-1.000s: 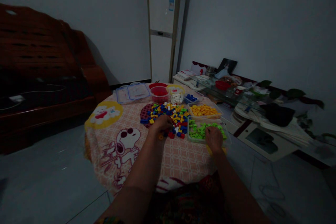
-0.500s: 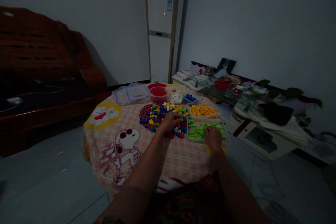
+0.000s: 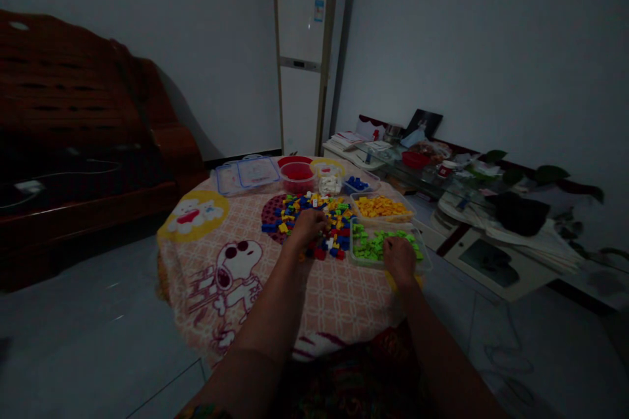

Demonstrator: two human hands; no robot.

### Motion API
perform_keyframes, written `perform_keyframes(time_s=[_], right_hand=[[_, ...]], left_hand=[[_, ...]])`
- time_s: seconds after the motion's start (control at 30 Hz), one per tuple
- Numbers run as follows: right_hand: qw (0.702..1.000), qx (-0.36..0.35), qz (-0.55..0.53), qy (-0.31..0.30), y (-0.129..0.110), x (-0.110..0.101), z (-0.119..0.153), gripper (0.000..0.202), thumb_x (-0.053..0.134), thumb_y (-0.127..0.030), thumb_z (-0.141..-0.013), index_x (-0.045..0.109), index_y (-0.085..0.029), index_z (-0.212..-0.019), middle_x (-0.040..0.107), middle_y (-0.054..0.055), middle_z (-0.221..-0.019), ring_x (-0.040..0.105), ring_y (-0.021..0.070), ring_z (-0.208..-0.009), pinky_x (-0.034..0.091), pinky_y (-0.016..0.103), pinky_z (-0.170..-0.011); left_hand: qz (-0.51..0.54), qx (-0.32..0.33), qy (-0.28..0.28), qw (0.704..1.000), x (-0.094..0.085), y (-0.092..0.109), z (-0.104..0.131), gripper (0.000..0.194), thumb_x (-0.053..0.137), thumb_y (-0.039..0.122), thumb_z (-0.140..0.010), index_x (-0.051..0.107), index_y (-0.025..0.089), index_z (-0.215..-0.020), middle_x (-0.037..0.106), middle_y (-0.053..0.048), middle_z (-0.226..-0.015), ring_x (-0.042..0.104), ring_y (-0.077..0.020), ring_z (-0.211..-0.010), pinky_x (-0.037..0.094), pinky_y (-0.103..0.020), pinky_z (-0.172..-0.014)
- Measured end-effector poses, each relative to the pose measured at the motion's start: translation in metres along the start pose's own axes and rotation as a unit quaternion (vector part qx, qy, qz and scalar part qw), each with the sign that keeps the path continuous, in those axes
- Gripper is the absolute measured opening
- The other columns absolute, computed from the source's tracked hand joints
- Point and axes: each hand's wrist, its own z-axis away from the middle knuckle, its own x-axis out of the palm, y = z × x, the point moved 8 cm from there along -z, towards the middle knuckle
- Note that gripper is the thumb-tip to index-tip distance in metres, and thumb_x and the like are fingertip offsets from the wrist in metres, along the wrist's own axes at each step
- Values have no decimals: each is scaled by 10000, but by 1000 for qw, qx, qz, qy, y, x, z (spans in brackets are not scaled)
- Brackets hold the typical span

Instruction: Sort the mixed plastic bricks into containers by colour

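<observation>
A pile of mixed red, blue, yellow and green bricks [image 3: 339, 213] lies mid-table on the patterned cloth [image 3: 334, 294]. My left hand [image 3: 308, 226] is over the pile with its fingers drawn together; whatever is between them is too small to make out. My right hand [image 3: 399, 256] is closed at the tray of green bricks [image 3: 371, 245], its fingertips over the bricks and their contents hidden. Behind that tray stands a tray of yellow bricks [image 3: 381, 206]. Farther back are white bricks [image 3: 329, 184] and a container of blue bricks [image 3: 356, 183].
A clear tub [image 3: 297, 177] with red inside stands at the table's back, beside blue-rimmed lids [image 3: 248, 175]. To the right is a low cabinet [image 3: 476, 255] with papers, a cup and plants. A wooden bench [image 3: 73, 98] stands at left.
My left hand has moved slightly left over the pile, and its fingers have drawn in. My right hand has stayed at the green tray.
</observation>
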Motion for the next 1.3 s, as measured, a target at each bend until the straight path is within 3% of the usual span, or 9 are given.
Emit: perform_keyframes(time_s=[0.2,0.3,0.6,0.73,0.9,1.07,1.3], right_hand=[[1000,-2,5,4,1,0,0,278,488,-190,-947,726,-160,-808,733,93,-883,608,169,-822,322,281,-750],[1000,0,6,5,1,-1,0,280,488,-198,-951,728,-159,-813,733,90,-880,607,167,-819,321,281,-748],[1000,-2,15,5,0,-3,0,280,489,-191,-953,722,-165,-800,728,90,-868,600,168,-811,311,283,-739],[1000,0,2,11,0,-3,1,280,486,-196,-954,728,-160,-817,733,96,-880,603,173,-814,319,285,-742],[1000,2,-1,9,1,-3,1,279,491,-195,-942,729,-161,-801,731,90,-864,602,175,-795,324,286,-727],[1000,3,-1,9,-1,-5,2,291,481,-194,-948,737,-162,-812,734,89,-875,595,168,-790,325,280,-733],[1000,4,2,9,0,-3,2,282,488,-203,-951,725,-165,-805,726,92,-858,592,173,-803,316,287,-729]], left_hand=[[-83,-73,-70,991,-3,-28,8,187,670,137,-729,798,147,-864,765,-48,-810,660,-162,-750,459,-219,-699],[-86,-82,-94,988,1,-26,9,221,720,151,-691,791,163,-900,773,-44,-857,665,-160,-762,448,-210,-662],[-119,-66,-97,986,3,-17,10,325,703,75,-654,765,165,-960,770,-59,-886,664,-168,-741,434,-218,-623],[-48,-61,-65,995,0,-25,7,261,679,90,-684,762,145,-925,765,-55,-857,665,-158,-734,462,-213,-653],[141,-65,-15,988,3,-34,1,184,676,206,-733,750,129,-884,732,-28,-738,653,-150,-660,495,-220,-622],[280,-42,-28,959,14,-17,2,263,687,265,-735,757,113,-938,698,-17,-670,604,-125,-573,473,-213,-565],[292,37,-48,955,29,28,0,291,692,251,-737,778,103,-972,719,-27,-735,624,-131,-646,472,-209,-609]])
